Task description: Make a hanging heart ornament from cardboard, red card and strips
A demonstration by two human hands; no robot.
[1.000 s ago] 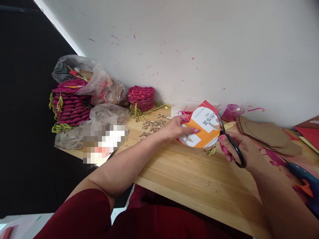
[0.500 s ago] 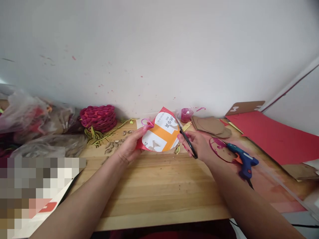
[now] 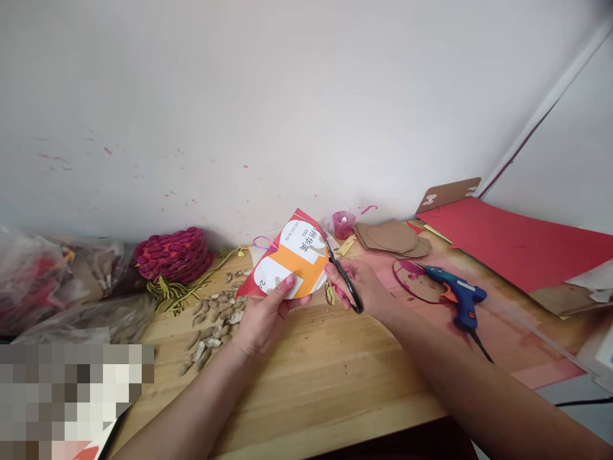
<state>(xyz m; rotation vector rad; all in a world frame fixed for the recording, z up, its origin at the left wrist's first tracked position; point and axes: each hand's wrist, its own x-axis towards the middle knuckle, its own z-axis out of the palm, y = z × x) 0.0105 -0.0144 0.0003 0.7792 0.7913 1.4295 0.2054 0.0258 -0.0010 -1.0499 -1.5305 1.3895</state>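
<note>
My left hand (image 3: 268, 313) pinches a heart-shaped cardboard piece (image 3: 311, 271), thumb on top and fingers beneath. Its face is white and orange with printed characters, and a pink loop (image 3: 263, 243) sticks out at its notch. Red paper (image 3: 246, 287) lies behind the heart and shows past its edge at the left and top. In my right hand (image 3: 359, 287) is a pair of black-handled scissors (image 3: 347, 281). The blades lie along the heart's right edge, at the red paper; how far apart they are I cannot tell.
Peanut shells (image 3: 215, 319) lie left of my hands, near a stack of magenta heart-shaped pieces (image 3: 172, 255). Behind stands a pink-stained cup (image 3: 343, 225) beside cardboard hearts (image 3: 393, 236). A blue glue gun (image 3: 460, 294) and red sheets (image 3: 522, 236) are at right; plastic bags (image 3: 90, 319) at left.
My left hand has shifted from the heart's left edge to its lower edge, thumb now on its face. The view has turned a little right, and more peanut shells show.
</note>
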